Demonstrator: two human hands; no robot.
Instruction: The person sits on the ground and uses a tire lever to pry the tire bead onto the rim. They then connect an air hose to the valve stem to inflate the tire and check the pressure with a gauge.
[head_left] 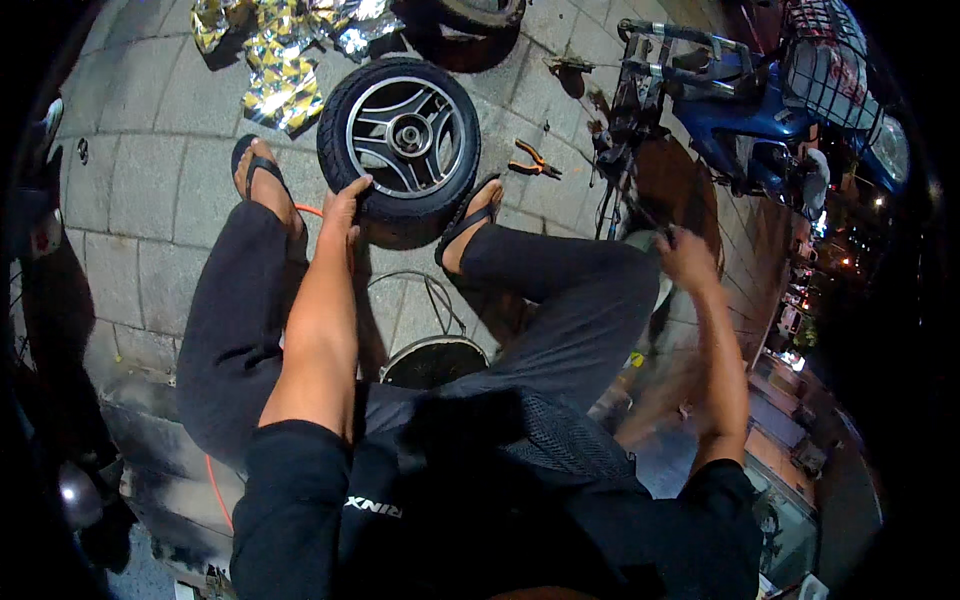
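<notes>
A black-tyred scooter wheel (410, 135) with a silver three-spoke rim lies on the paving between my feet. My left hand (344, 207) grips its near left edge, a fingertip over the tyre and the rest bent around the side. Away to the right, past my bent knee, my right hand (690, 262) is closed in a fist. Something dark pokes out from its fingers, but I cannot make out what it is. A pair of orange-and-black pliers (535, 160) lies on the ground to the right of the wheel.
Crumpled gold-and-silver foil (280, 85) lies beyond the wheel, beside a loose black tyre (465, 14). A blue scooter (745, 125) with a wire basket stands at far right. A round dark-topped container (435, 362) sits between my legs. An orange hose (217, 490) runs at left.
</notes>
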